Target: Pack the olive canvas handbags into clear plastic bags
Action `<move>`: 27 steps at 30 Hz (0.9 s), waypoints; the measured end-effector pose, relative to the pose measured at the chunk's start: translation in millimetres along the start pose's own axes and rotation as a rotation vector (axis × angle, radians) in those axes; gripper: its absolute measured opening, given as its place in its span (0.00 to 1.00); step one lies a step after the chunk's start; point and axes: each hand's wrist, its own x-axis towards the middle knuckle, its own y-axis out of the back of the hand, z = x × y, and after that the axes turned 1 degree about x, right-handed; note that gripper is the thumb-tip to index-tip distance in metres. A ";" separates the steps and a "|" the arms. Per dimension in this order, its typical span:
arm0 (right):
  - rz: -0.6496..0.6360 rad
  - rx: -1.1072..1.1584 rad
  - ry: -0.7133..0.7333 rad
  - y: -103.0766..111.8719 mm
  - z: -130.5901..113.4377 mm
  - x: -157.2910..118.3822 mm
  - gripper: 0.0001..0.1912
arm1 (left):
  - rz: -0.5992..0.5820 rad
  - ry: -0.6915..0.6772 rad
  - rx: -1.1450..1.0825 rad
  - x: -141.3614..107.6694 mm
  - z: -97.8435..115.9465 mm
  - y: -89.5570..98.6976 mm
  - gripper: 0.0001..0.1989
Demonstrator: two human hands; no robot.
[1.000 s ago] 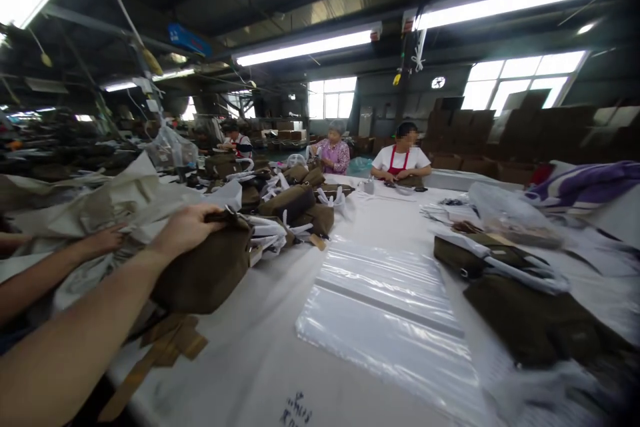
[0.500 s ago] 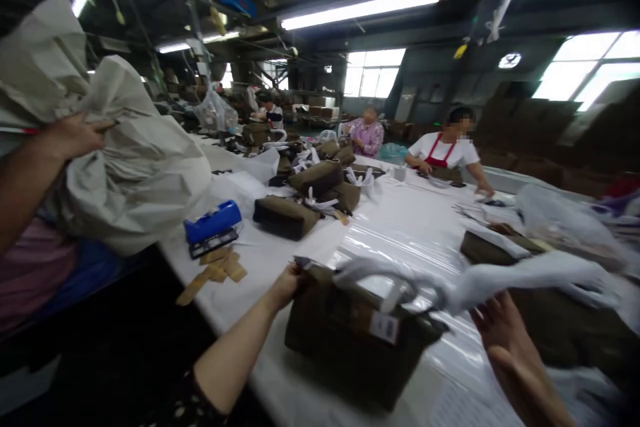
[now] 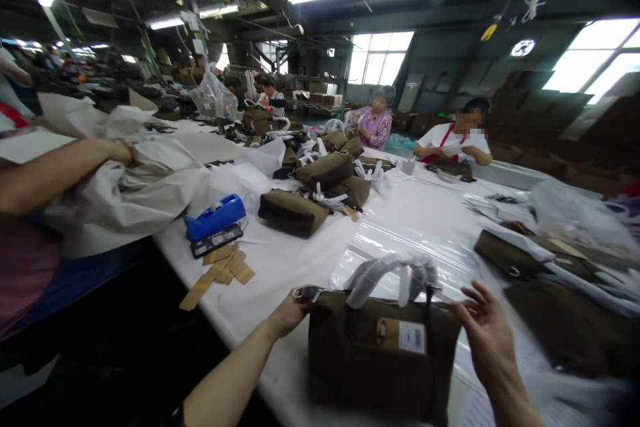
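A dark olive bag (image 3: 380, 373) stands upright at the near edge of the table, its handles (image 3: 390, 273) wrapped in white padding. A brown tag with a white label (image 3: 404, 336) hangs on its front. My left hand (image 3: 293, 312) is closed on the bag's upper left corner, beside a metal ring. At the upper right corner, my right hand (image 3: 483, 323) has its fingers spread, the thumb side against or very near the bag's edge. Clear plastic sheets (image 3: 400, 253) lie flat behind the bag.
Left of centre are a blue tape dispenser (image 3: 216, 215), a black phone-like item (image 3: 217, 241) and brown paper pieces (image 3: 223, 270). Olive bags (image 3: 325, 170) are heaped beyond; more bags (image 3: 575, 320) lie right. A person's arm (image 3: 60, 170) handles pale fabric (image 3: 145, 180) at left.
The bag has turned more squarely to the view, its handles now upright. My right hand has come off the white wrapping and moved to the bag's right corner. The pale fabric has been lowered.
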 end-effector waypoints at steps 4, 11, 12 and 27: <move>-0.054 -0.079 -0.092 4.3 -3.0 8.0 0.46 | -0.036 -0.016 0.018 11.3 4.2 -1.8 0.19; -0.246 -0.535 0.216 11.5 -35.9 -19.8 0.18 | -0.063 -0.034 0.127 47.4 25.5 -0.6 0.20; -0.218 -0.673 0.322 12.5 -42.5 -20.8 0.17 | -0.058 -0.029 0.146 51.9 27.1 1.8 0.22; -0.558 -1.247 0.694 32.7 -82.5 11.3 0.08 | -0.029 -0.022 0.376 63.0 29.2 5.1 0.25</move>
